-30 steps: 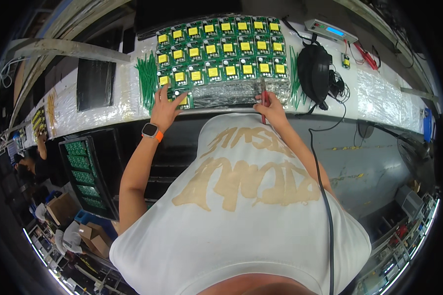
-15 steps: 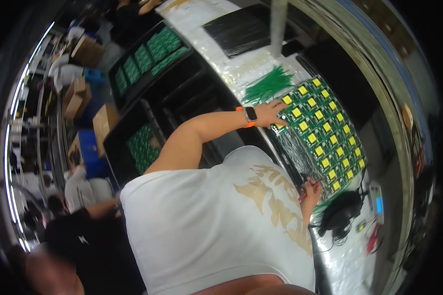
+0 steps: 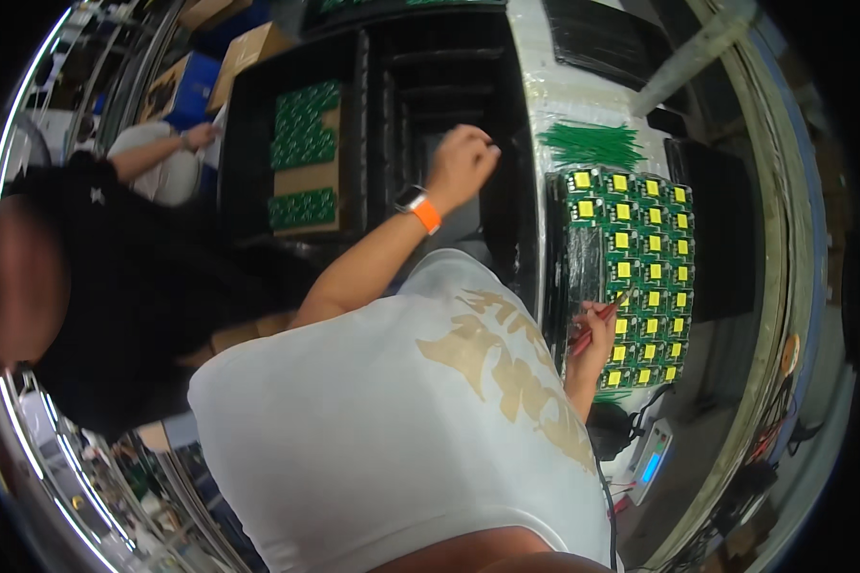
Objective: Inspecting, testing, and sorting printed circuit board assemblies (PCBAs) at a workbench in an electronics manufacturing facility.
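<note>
White and plastic-wrapped, the desk [image 3: 569,91] lies right of the fingers of your left hand [image 3: 461,170]. On your head camera, those fingers are loosely bent, released, above a black crate [image 3: 511,134]; green bare boards [image 3: 304,129] sit to their left. Your right hand [image 3: 594,339] has its fingers grasping red-handled pliers [image 3: 581,342], with rows of circuit boards with yellow transformers [image 3: 654,244] just beside them, to their right.
</note>
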Demonstrator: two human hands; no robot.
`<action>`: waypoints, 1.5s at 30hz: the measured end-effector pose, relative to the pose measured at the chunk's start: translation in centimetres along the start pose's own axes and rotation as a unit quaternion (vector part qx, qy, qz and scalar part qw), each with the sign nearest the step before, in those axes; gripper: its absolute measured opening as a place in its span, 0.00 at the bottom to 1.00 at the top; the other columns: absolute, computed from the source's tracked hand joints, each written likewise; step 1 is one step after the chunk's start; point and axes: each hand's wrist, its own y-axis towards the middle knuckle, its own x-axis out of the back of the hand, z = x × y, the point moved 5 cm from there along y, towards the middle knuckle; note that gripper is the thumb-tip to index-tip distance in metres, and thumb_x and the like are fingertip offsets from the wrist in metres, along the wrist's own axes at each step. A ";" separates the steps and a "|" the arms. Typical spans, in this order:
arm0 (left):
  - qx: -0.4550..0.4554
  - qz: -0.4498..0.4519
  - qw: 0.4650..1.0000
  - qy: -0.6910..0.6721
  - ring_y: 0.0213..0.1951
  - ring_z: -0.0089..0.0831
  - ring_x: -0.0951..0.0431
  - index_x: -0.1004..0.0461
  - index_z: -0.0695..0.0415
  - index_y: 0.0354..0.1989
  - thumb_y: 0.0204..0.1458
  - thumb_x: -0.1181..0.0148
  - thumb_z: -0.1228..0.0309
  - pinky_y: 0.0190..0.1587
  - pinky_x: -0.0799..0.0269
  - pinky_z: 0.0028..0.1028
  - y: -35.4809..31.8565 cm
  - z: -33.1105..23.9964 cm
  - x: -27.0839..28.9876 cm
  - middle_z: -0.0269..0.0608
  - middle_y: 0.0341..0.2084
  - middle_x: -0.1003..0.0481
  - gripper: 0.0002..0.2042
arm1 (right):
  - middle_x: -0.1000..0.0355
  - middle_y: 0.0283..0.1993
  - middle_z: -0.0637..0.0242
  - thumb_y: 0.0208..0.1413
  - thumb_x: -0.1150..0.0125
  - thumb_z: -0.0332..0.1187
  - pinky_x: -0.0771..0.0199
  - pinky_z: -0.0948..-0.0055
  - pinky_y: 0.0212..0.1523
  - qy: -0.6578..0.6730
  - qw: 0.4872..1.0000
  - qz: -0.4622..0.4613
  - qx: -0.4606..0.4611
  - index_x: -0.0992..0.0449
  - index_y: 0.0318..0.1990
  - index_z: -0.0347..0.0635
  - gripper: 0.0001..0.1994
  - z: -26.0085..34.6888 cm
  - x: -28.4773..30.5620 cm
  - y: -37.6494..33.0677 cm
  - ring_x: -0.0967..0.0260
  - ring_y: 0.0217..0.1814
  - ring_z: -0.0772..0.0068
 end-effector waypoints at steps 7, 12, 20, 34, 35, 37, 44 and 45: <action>0.147 -0.093 0.971 0.165 0.36 0.37 0.24 0.27 0.58 0.43 0.51 0.45 0.75 0.36 0.26 0.30 -5.5 11.5 14.6 0.44 0.38 0.25 0.11 | 0.28 0.46 0.64 0.55 0.47 0.31 0.38 0.84 0.28 -0.013 0.997 0.066 -0.026 0.31 0.47 0.41 0.12 0.0 -3.5 -0.9 0.35 0.34 0.80; 0.670 -0.226 0.696 -0.124 0.41 0.40 0.25 0.28 0.60 0.50 0.47 0.42 0.62 0.40 0.27 0.36 -15.1 28.7 20.4 0.46 0.43 0.26 0.22 | 0.28 0.46 0.64 0.56 0.46 0.31 0.37 0.84 0.29 -0.016 0.996 0.075 -0.038 0.31 0.47 0.42 0.12 -0.2 -5.8 -0.4 0.34 0.34 0.79; 0.745 -0.202 0.626 -0.112 0.45 0.44 0.27 0.33 0.59 0.55 0.48 0.43 0.58 0.44 0.30 0.45 -18.7 32.6 19.5 0.48 0.48 0.28 0.27 | 0.29 0.46 0.64 0.56 0.45 0.31 0.37 0.84 0.30 0.008 0.997 0.036 -0.069 0.31 0.48 0.43 0.13 -0.1 -9.2 1.4 0.34 0.35 0.79; 0.864 -0.220 0.447 -0.072 0.54 0.52 0.31 0.42 0.57 0.65 0.51 0.45 0.49 0.51 0.36 0.63 -24.6 38.2 17.0 0.51 0.57 0.33 0.36 | 0.28 0.46 0.64 0.54 0.46 0.32 0.38 0.84 0.34 -0.081 0.990 -0.005 -0.117 0.30 0.47 0.41 0.13 1.3 -16.1 4.1 0.35 0.36 0.80; 0.869 -0.224 0.435 -0.073 0.55 0.52 0.31 0.42 0.57 0.66 0.51 0.45 0.48 0.52 0.36 0.64 -24.9 38.2 17.3 0.51 0.57 0.34 0.37 | 0.28 0.46 0.64 0.55 0.46 0.32 0.38 0.84 0.34 -0.086 0.990 0.009 -0.116 0.30 0.48 0.42 0.13 1.5 -16.6 4.4 0.35 0.36 0.80; 0.878 -0.236 0.409 -0.075 0.56 0.53 0.32 0.44 0.57 0.67 0.51 0.46 0.47 0.53 0.37 0.67 -25.5 37.5 17.3 0.51 0.59 0.34 0.38 | 0.29 0.47 0.65 0.56 0.47 0.33 0.38 0.83 0.34 -0.096 0.988 0.042 -0.115 0.31 0.49 0.43 0.13 1.8 -17.7 5.0 0.35 0.37 0.80; 0.701 -0.229 0.464 -0.490 0.63 0.59 0.39 0.50 0.53 0.71 0.52 0.51 0.57 0.60 0.43 0.68 -15.1 25.0 17.8 0.63 0.64 0.42 0.36 | 0.29 0.46 0.64 0.54 0.47 0.31 0.39 0.83 0.34 -0.078 0.989 0.073 -0.100 0.31 0.48 0.42 0.14 3.1 -19.0 6.6 0.36 0.36 0.79; 0.644 -0.214 0.458 -0.574 0.63 0.61 0.38 0.49 0.53 0.71 0.52 0.51 0.60 0.59 0.42 0.67 -13.9 23.3 17.7 0.62 0.64 0.41 0.36 | 0.29 0.46 0.64 0.53 0.47 0.31 0.40 0.83 0.34 -0.070 0.989 0.080 -0.105 0.31 0.49 0.42 0.14 3.1 -19.0 6.7 0.36 0.36 0.79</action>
